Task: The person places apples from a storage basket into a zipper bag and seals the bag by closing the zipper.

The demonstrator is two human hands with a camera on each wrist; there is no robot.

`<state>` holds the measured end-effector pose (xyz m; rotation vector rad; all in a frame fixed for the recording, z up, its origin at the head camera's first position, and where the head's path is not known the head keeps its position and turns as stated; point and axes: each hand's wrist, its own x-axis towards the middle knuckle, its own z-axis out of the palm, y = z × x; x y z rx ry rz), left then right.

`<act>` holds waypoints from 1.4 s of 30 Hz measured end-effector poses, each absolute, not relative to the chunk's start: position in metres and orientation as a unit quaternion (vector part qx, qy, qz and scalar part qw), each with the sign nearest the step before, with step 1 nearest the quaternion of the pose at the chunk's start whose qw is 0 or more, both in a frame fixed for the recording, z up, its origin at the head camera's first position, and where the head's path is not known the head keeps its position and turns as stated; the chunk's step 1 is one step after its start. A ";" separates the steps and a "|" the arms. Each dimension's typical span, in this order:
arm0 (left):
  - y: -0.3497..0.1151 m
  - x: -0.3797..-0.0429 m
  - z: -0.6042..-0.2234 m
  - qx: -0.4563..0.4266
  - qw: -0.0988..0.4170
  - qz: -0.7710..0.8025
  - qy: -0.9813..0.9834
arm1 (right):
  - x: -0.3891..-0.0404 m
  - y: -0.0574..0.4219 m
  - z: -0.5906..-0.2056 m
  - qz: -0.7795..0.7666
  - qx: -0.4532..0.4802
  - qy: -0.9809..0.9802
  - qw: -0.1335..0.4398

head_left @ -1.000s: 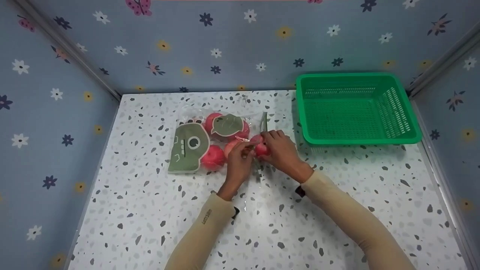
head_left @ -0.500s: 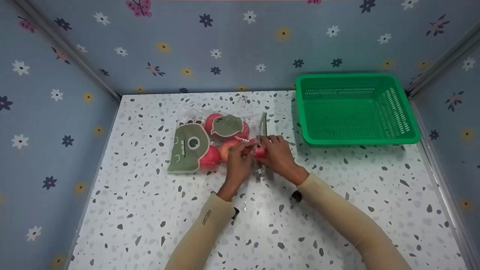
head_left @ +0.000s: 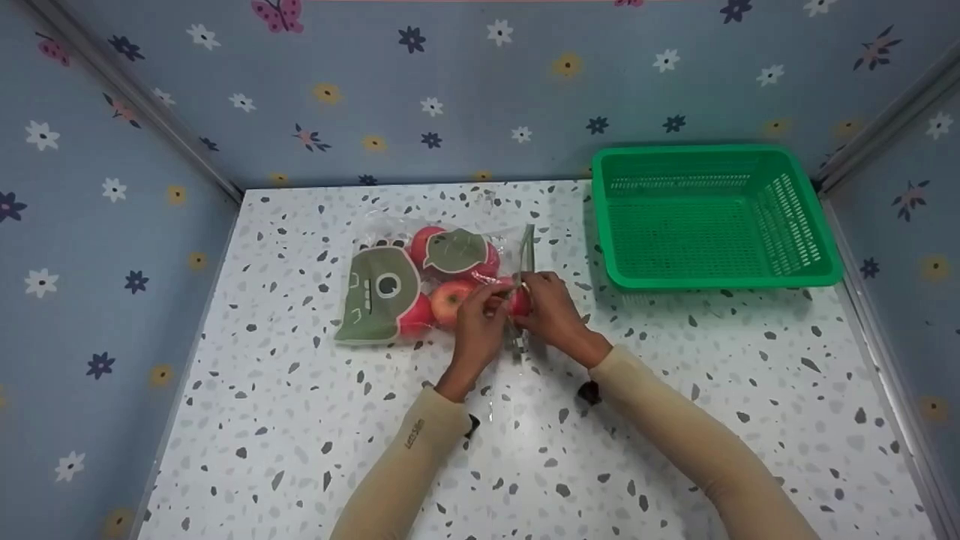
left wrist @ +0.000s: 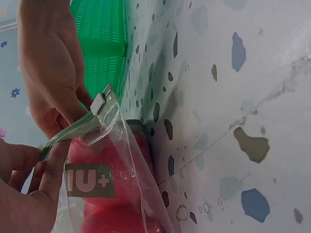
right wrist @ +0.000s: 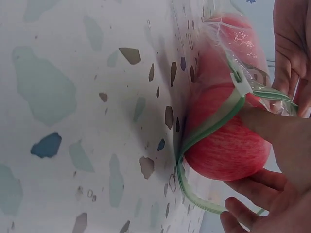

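Observation:
A clear zip bag [head_left: 377, 292] with a green dinosaur print lies flat, holding several red apples [head_left: 452, 300]. With thumb and fingers, my left hand [head_left: 478, 324] pinches the upper lip of its green-edged mouth, as the left wrist view shows beside the white slider [left wrist: 98, 104]. At that mouth my right hand [head_left: 556, 311] grips a red apple [right wrist: 228, 145], thumb on its upper side and fingers behind it. This apple sits partly inside the opening; the lower green zip strip [right wrist: 214, 124] curves round it. Further in, another apple [left wrist: 114, 218] touches or nearly touches it.
A green perforated basket [head_left: 716, 283] stands at the back right of the speckled white table [head_left: 300, 442]. Flower-patterned panels [head_left: 465, 90] close off the back and both sides.
My right hand has shifted slightly left, pushing its apple further into the bag's mouth. The front apples inside have slid left, one turning its stem end up. My left hand stays put.

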<state>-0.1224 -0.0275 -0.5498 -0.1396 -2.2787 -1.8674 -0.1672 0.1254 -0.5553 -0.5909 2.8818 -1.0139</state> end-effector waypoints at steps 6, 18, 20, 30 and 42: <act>-0.028 -0.122 -0.549 -0.042 0.090 -0.635 -0.766 | -0.166 0.125 -0.558 -0.308 -0.183 0.934 0.022; -0.030 -0.120 -0.550 -0.053 0.094 -0.628 -0.771 | -0.171 0.116 -0.564 -0.382 -0.178 0.906 0.042; -0.031 -0.120 -0.550 -0.050 0.093 -0.627 -0.772 | -0.172 0.115 -0.565 -0.390 -0.186 0.900 0.047; -0.031 -0.119 -0.550 -0.042 0.080 -0.621 -0.779 | -0.179 0.133 -0.573 -0.437 -0.260 0.858 0.066; -0.030 -0.117 -0.549 -0.042 0.070 -0.617 -0.783 | -0.204 0.154 -0.574 -0.390 -0.158 0.902 -0.100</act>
